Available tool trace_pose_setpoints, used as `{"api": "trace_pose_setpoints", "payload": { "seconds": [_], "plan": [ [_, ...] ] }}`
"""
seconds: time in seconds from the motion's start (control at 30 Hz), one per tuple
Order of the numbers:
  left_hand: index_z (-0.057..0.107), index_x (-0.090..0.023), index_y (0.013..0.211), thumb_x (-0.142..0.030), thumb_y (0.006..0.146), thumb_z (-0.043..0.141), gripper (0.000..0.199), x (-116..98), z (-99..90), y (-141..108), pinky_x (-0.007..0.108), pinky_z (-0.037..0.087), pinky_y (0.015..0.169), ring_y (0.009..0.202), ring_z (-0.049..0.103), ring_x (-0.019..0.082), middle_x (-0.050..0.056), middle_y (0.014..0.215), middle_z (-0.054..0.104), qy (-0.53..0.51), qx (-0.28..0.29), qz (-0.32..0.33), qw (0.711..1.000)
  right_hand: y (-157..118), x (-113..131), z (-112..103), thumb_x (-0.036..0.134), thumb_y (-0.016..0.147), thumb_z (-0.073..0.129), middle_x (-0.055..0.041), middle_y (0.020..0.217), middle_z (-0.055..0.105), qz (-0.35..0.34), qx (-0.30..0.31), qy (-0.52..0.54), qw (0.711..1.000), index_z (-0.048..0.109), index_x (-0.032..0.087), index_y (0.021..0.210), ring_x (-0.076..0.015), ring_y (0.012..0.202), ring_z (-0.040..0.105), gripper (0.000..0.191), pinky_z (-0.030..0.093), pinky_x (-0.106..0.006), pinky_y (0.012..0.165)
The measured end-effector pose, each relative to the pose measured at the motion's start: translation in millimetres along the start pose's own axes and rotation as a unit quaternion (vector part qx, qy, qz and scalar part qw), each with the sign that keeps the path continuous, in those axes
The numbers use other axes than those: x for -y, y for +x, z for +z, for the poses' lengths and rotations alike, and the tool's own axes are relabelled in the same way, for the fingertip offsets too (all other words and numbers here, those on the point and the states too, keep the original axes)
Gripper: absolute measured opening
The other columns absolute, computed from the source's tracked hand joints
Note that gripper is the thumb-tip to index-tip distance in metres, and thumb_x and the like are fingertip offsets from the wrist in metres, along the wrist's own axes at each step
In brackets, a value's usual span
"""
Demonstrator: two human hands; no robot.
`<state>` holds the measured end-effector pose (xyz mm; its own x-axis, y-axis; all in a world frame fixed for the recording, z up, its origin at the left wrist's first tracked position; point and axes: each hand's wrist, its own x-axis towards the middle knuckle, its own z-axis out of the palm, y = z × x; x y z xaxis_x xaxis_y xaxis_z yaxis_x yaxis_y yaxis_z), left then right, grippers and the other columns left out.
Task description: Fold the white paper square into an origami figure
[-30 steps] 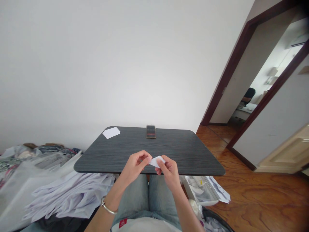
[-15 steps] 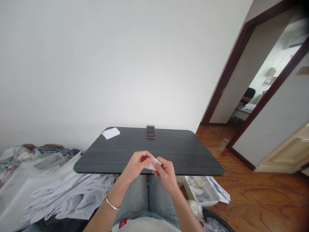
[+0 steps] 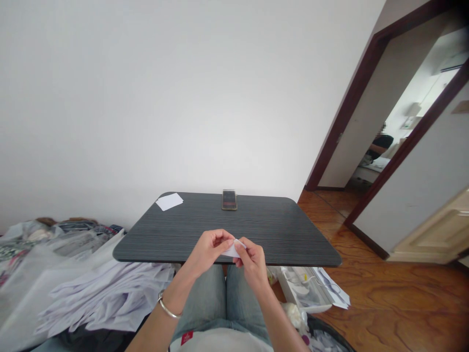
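Note:
A small piece of white paper (image 3: 230,251) is held between both hands over the front edge of the dark table (image 3: 198,215). My left hand (image 3: 213,247), with a silver bangle on its wrist, pinches the paper's left and upper part. On the other side, my right hand (image 3: 251,256) grips it with the thumb on top and the fingers curled beneath. The fingers hide part of the paper. More white paper (image 3: 169,201) lies at the table's back left corner.
A phone (image 3: 229,200) leans at the table's back edge by the wall. Piled cloth and plastic (image 3: 98,293) lie left. A white box (image 3: 306,288) stands on the floor at right. Through the doorway a person (image 3: 381,144) is seen in another room.
The paper between my hands shows at a slightly different angle, and my right thumb has shifted a little on it. More of the person beyond the doorway is visible.

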<state>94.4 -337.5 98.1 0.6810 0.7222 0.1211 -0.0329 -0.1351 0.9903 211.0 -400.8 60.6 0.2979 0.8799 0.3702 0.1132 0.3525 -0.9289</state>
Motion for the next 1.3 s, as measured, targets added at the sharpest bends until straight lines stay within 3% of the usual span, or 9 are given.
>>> {"api": "trace_pose_setpoints", "payload": {
  "seconds": [0.2,0.47,0.73,0.93,1.03,1.1,1.17,1.3],
  "plan": [
    [0.065,-0.009,0.082,-0.026,0.073,0.059,0.020,-6.9,-3.1,-4.5,0.022,0.039,0.058,0.061,0.051,0.012,0.003,0.067,0.061,0.037,-0.001,-0.002,0.999,1.4,0.9,-1.7,0.038,0.082,0.046,0.0036,0.044,0.047,-0.001,-0.015,0.012,1.000,0.050,0.016,0.059,-0.0072,0.037,0.040,0.032,0.030,-0.018,0.037],
    [0.068,-0.010,0.089,-0.016,0.071,0.057,0.022,-12.6,-7.6,-8.7,0.024,0.041,0.067,0.068,0.053,0.013,0.004,0.076,0.065,0.009,0.023,0.005,1.000,3.0,1.0,-3.3,0.040,0.082,0.047,0.0035,0.045,0.047,0.002,-0.026,0.016,1.000,0.049,0.016,0.057,-0.0068,0.038,0.039,0.034,0.031,-0.018,0.038],
    [0.064,-0.013,0.099,-0.022,0.075,0.054,0.027,-6.6,-10.8,-10.6,0.029,0.044,0.075,0.083,0.058,0.017,0.007,0.090,0.067,-0.031,-0.014,-0.012,0.999,4.6,0.2,-5.4,0.044,0.080,0.049,0.0039,0.044,0.047,0.023,-0.045,0.031,0.998,0.048,0.017,0.057,-0.0065,0.036,0.039,0.036,0.031,-0.018,0.037],
    [0.062,-0.011,0.090,-0.025,0.071,0.061,0.024,0.6,-6.1,-5.7,0.025,0.045,0.064,0.063,0.056,0.012,0.002,0.071,0.063,-0.007,-0.041,0.006,0.999,4.2,-0.8,-2.9,0.045,0.081,0.048,0.0033,0.043,0.049,0.039,-0.040,0.062,0.996,0.049,0.016,0.055,-0.0067,0.035,0.039,0.038,0.031,-0.018,0.035],
    [0.061,-0.011,0.083,-0.025,0.071,0.061,0.019,0.4,-5.5,-5.1,0.024,0.042,0.060,0.057,0.053,0.010,0.001,0.063,0.060,0.012,-0.062,0.016,0.998,4.7,-1.6,-5.0,0.041,0.082,0.046,0.0021,0.049,0.052,0.033,-0.035,0.084,0.995,0.056,0.015,0.065,-0.0082,0.038,0.044,0.032,0.034,-0.018,0.036],
    [0.061,-0.011,0.082,-0.025,0.071,0.060,0.018,-1.5,-6.2,-5.7,0.023,0.041,0.058,0.056,0.052,0.010,0.001,0.063,0.059,0.019,-0.055,0.017,0.998,5.4,-1.8,-8.3,0.035,0.080,0.049,0.0013,0.058,0.056,0.013,-0.029,0.101,0.994,0.059,0.016,0.084,-0.0101,0.046,0.050,0.022,0.038,-0.019,0.040],
    [0.061,-0.011,0.082,-0.025,0.071,0.059,0.018,-3.2,-7.4,-6.2,0.023,0.041,0.059,0.057,0.052,0.010,0.000,0.063,0.058,0.024,-0.046,0.017,0.998,6.1,-1.7,-11.9,0.029,0.078,0.052,0.0002,0.068,0.060,-0.014,-0.012,0.107,0.994,0.057,0.019,0.098,-0.0118,0.055,0.054,0.023,0.043,-0.021,0.047],
    [0.060,-0.011,0.084,-0.028,0.071,0.060,0.021,-3.3,-8.8,-4.8,0.023,0.042,0.059,0.058,0.051,0.010,-0.001,0.063,0.056,0.014,-0.058,0.018,0.998,5.9,-1.8,-15.5,0.022,0.076,0.055,-0.0036,0.078,0.065,-0.034,0.021,0.045,0.998,0.062,0.018,0.090,-0.0152,0.069,0.059,0.016,0.046,-0.024,0.060]
  ]
}}
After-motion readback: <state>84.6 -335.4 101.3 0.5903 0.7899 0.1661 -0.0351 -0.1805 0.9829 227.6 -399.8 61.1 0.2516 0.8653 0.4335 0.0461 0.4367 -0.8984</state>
